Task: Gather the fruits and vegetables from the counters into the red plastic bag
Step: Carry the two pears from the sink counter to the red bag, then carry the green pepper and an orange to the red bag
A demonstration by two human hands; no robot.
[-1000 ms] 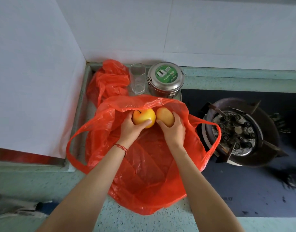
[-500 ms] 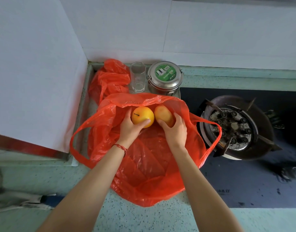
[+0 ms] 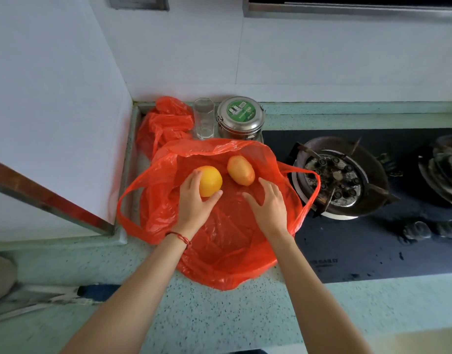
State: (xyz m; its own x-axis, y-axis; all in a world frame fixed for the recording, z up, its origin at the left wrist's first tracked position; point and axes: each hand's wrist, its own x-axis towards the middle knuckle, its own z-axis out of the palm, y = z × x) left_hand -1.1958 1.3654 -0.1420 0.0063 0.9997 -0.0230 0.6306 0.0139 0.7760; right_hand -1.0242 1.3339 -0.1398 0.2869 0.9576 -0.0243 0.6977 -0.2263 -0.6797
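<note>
The pale green speckled worktop runs along a white wall, with a black gas stove set into it on the right. On the worktop the red plastic bag lies spread wide, mouth up and handles flopped to either side. Behind it sit a second crumpled red bag, a round steel tin with a green label and a clear glass.

Inside the open bag are two fruits. The left hand curls round a yellow apple, fingers and thumb on its near side. The right hand is empty, fingers spread just beside the oval mango, which rests loose on the bag's inner wall.

The step in hand looks like setting these two fruits down in the bag. Next, the left hand would need to let the apple go, and both hands go after any produce elsewhere on the counters; none shows in this view.
</note>
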